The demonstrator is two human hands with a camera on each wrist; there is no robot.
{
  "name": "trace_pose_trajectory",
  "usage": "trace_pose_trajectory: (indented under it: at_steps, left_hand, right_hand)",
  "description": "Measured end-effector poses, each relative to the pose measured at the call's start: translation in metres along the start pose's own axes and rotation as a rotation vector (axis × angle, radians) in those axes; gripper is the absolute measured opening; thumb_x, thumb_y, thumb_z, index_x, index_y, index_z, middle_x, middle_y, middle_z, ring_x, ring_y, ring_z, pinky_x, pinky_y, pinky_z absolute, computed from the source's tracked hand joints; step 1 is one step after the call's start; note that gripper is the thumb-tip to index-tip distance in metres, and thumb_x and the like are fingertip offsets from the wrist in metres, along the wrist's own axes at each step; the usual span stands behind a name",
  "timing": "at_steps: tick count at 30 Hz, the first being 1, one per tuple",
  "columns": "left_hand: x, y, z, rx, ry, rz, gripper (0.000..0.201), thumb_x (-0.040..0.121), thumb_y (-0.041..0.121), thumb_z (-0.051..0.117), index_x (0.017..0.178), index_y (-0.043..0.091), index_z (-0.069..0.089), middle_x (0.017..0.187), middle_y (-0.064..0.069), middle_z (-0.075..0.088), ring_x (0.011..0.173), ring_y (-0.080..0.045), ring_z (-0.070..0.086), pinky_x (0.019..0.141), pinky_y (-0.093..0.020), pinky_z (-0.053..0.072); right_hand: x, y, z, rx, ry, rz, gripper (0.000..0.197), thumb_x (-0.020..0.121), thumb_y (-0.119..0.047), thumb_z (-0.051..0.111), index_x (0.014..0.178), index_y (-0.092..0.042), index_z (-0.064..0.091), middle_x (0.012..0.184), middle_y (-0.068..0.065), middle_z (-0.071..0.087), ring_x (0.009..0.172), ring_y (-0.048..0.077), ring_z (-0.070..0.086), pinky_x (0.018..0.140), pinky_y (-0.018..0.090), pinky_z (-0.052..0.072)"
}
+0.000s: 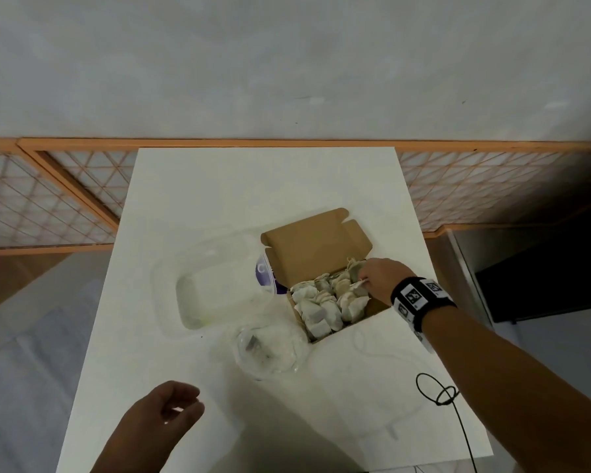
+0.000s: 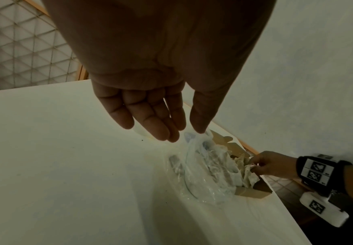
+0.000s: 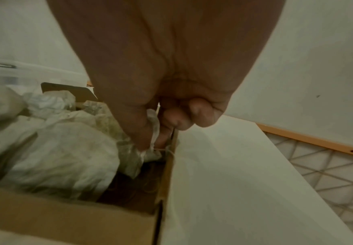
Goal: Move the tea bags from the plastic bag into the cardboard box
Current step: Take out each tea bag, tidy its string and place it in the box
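Note:
An open brown cardboard box [image 1: 316, 249] sits mid-table, with several pale tea bags [image 1: 325, 303] packed inside. My right hand [image 1: 372, 279] reaches into the box's right side and pinches a tea bag [image 3: 152, 149] between thumb and fingers, low against the box's right wall [image 3: 167, 170]. The clear plastic bag [image 1: 270, 348] lies crumpled just left of the box's near corner, a few bags still showing inside it [image 2: 211, 167]. My left hand [image 1: 176, 404] hovers over the table's near left part with relaxed fingers [image 2: 148, 124], holding nothing.
A clear plastic tub [image 1: 215, 288] lies left of the box, a purple-and-white item [image 1: 265, 276] between them. A black cable [image 1: 439, 394] loops at the table's right near edge. An orange-framed lattice screen [image 1: 55, 196] stands behind the white table [image 1: 253, 186].

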State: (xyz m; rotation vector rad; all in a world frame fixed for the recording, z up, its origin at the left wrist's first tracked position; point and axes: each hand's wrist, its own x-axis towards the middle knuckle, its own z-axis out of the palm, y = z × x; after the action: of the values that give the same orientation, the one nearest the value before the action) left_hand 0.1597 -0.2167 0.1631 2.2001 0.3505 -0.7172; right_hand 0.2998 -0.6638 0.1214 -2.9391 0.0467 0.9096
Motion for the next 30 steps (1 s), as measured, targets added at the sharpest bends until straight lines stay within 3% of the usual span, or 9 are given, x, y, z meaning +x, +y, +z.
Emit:
trace_pose_trajectory:
  at_steps: [3,7,11,14,17,20,23,27,30]
  left_hand:
    - [-0.002,-0.001,0.005,-0.001,-0.025,0.001,0.019,0.084,0.023,0.085,0.096,0.034,0.076,0.085,0.031,0.073,0.073,0.006,0.067,0.076,-0.017,0.048]
    - [0.001,0.004,0.008,0.014,-0.074,0.033,0.015,0.086,0.029,0.082,0.098,0.034,0.074,0.091,0.031,0.074,0.077,0.005,0.069,0.079,-0.02,0.051]
    - [0.009,0.017,0.013,0.035,-0.087,0.082,0.015,0.088,0.033,0.08,0.099,0.036,0.072,0.092,0.026,0.075,0.081,0.005,0.068,0.078,-0.02,0.053]
    - [0.02,0.025,0.018,0.043,-0.088,0.122,0.013,0.09,0.034,0.078,0.101,0.036,0.072,0.1,0.018,0.074,0.091,0.002,0.068,0.091,-0.029,0.056]
    - [0.031,0.029,0.029,0.121,-0.107,0.204,0.018,0.092,0.039,0.074,0.11,0.04,0.073,0.126,0.017,0.06,0.12,-0.004,0.058,0.109,-0.032,0.047]
    - [0.04,0.032,0.04,0.139,-0.184,0.212,0.031,0.095,0.044,0.068,0.126,0.042,0.068,0.145,0.01,0.05,0.135,-0.009,0.05,0.117,-0.036,0.042]
    - [0.048,0.037,0.051,0.189,-0.196,0.192,0.047,0.098,0.045,0.064,0.143,0.033,0.058,0.151,0.006,0.046,0.136,-0.013,0.051,0.115,-0.031,0.041]
    - [0.054,0.046,0.053,0.22,-0.161,0.217,0.044,0.101,0.037,0.062,0.14,0.017,0.06,0.142,0.001,0.056,0.119,-0.014,0.061,0.095,-0.017,0.041]
    - [0.05,0.047,0.05,0.254,-0.162,0.283,0.035,0.1,0.031,0.061,0.133,0.021,0.065,0.131,0.0,0.059,0.107,-0.01,0.058,0.097,-0.02,0.042]
  right_hand:
    - [0.005,-0.006,-0.001,-0.018,-0.029,0.016,0.034,0.098,-0.023,0.056,0.128,-0.025,0.07,0.13,0.008,0.068,0.115,0.032,0.066,0.098,0.04,0.054]
    - [0.007,-0.008,0.005,0.06,0.039,0.075,0.029,0.104,-0.023,0.049,0.132,-0.021,0.055,0.118,0.014,0.069,0.093,0.032,0.062,0.078,0.035,0.045]
    - [-0.001,-0.014,0.002,0.098,0.082,0.118,0.029,0.101,-0.027,0.052,0.13,-0.022,0.051,0.107,0.013,0.07,0.092,0.034,0.067,0.079,0.038,0.052]
    - [-0.021,-0.025,-0.005,0.109,0.223,0.119,0.026,0.1,-0.029,0.055,0.125,-0.022,0.056,0.113,0.009,0.07,0.099,0.033,0.067,0.083,0.042,0.055]
    - [-0.059,-0.058,-0.001,0.259,0.415,-0.006,0.018,0.101,-0.028,0.056,0.114,-0.02,0.064,0.106,0.005,0.069,0.093,0.028,0.065,0.078,0.04,0.054]
    - [-0.086,-0.112,0.024,0.383,0.307,-0.249,0.017,0.105,-0.03,0.052,0.111,-0.025,0.066,0.103,-0.005,0.066,0.091,0.013,0.059,0.08,0.032,0.051]
    - [-0.085,-0.156,0.066,0.379,0.153,-0.444,0.026,0.107,-0.021,0.047,0.124,-0.021,0.066,0.117,-0.003,0.063,0.104,0.015,0.058,0.093,0.032,0.051]
    - [-0.062,-0.189,0.118,0.334,0.029,-0.501,0.038,0.102,-0.006,0.051,0.137,-0.016,0.062,0.141,0.004,0.054,0.122,0.022,0.061,0.108,0.036,0.05]
    - [-0.055,-0.197,0.127,0.303,0.02,-0.475,0.047,0.1,-0.005,0.054,0.143,-0.021,0.053,0.143,0.005,0.048,0.112,0.028,0.067,0.097,0.039,0.057]
